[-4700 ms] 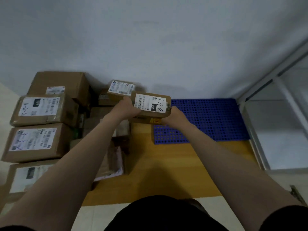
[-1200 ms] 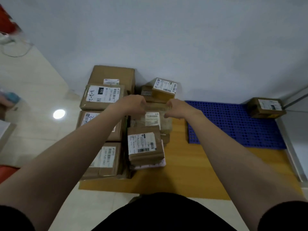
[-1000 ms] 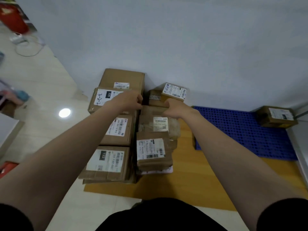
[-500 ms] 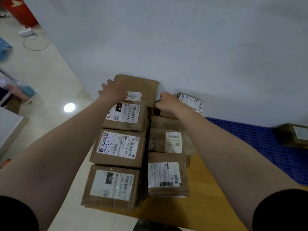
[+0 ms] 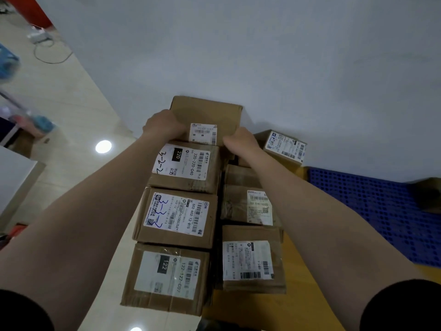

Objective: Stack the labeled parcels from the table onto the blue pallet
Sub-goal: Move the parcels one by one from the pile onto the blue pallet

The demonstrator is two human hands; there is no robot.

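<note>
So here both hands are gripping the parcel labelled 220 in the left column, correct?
Not quite. The left hand and right hand hold the larger box behind it, against the wall; the 220 parcel sits just in front. The head view shows this.

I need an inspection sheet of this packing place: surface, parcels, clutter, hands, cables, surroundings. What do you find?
Surface: yellow wooden table, largely covered by parcels.
Job's things: labelled brown cardboard parcels in two columns; blue plastic grid pallet on the right, with one brown box at its far edge, partly out of view.
Clutter: blurred blue and pink items on the left, too blurred to identify.
Hands: left hand and right hand grip the farthest large parcel at its near corners.
Cables: grey cable and white power strip on the floor, far left.
Surroundings: white wall, pale tiled floor.
</note>
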